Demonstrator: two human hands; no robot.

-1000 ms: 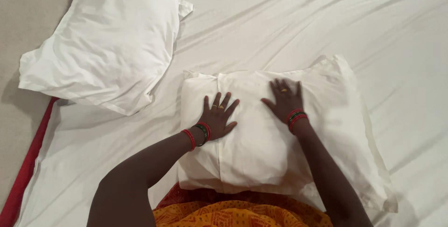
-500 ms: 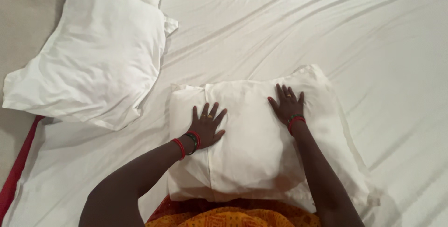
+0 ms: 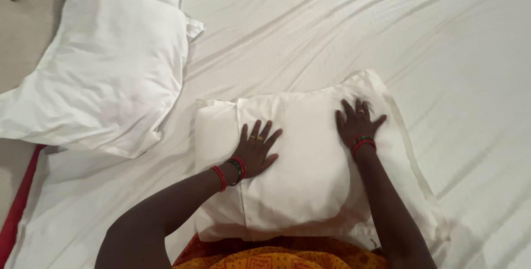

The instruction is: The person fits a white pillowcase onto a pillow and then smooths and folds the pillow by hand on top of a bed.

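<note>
A second pillow (image 3: pixel 105 64) is lying at far left. My left hand (image 3: pixel 255 148) and right hand (image 3: pixel 357 122) are pressing flat, fingers spread, on the white pillow (image 3: pixel 310 164) lying beneath them on the bed sheet (image 3: pixel 387 20).

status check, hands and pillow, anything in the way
Left hand and right hand open, flat on near pillow. Pillow lies on white sheet. Second pillow far left, apart, not blocking.
</note>
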